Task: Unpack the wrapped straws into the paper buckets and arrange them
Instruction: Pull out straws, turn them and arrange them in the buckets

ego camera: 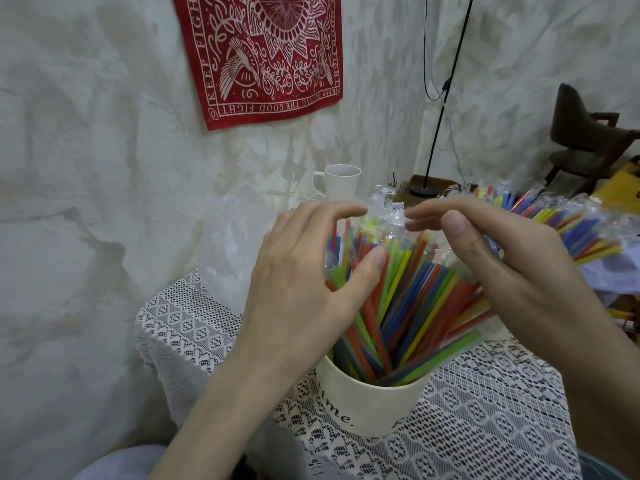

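A cream paper bucket (pixel 370 407) with dark lettering stands on the lace-covered table, packed with clear-wrapped straws (pixel 408 299) in green, blue, orange and yellow that fan upward. My left hand (pixel 304 271) curves around the left side of the bundle, thumb pressing against the straws and fingers arched over their wrapped tips. My right hand (pixel 502 265) hovers over the right side, fingers stretched toward the wrapper tips, thumb raised. A second fan of wrapped straws (pixel 568 226) sticks out behind my right hand; what holds it is hidden.
A white lace tablecloth (pixel 485 427) covers the small table. A white mug (pixel 341 181) stands at the back by the wall. A black lamp stand (pixel 424 190), a dark chair (pixel 585 140) and a red wall cloth (pixel 263 53) lie beyond.
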